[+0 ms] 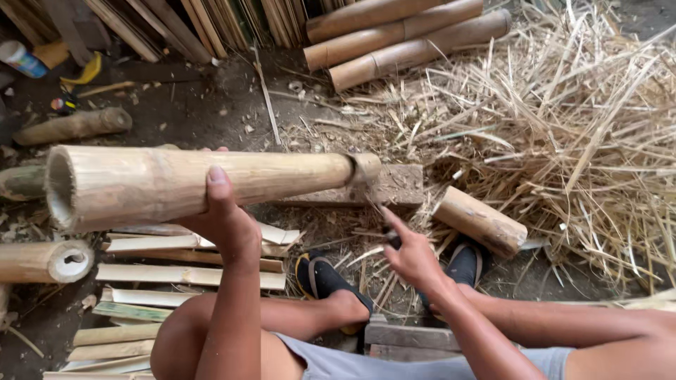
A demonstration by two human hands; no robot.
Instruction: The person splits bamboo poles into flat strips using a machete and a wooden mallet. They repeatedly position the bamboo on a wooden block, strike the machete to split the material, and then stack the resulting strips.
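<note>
My left hand (224, 219) grips a long hollow bamboo pole (176, 181) from below, thumb up over its side. The pole lies almost level, its open end toward the left and its far end resting on a flat wooden block (394, 186). My right hand (410, 255) is closed on a dark tool handle; the blurred blade reaches up to the pole's far end. A short bamboo piece (480, 221) lies just right of that hand.
Split bamboo slats (176, 276) are piled at the lower left beside a cut tube (46, 262). Whole bamboo sections (401, 35) lie at the top. A heap of bamboo shavings (584, 134) fills the right. My sandalled feet (325, 278) rest below the block.
</note>
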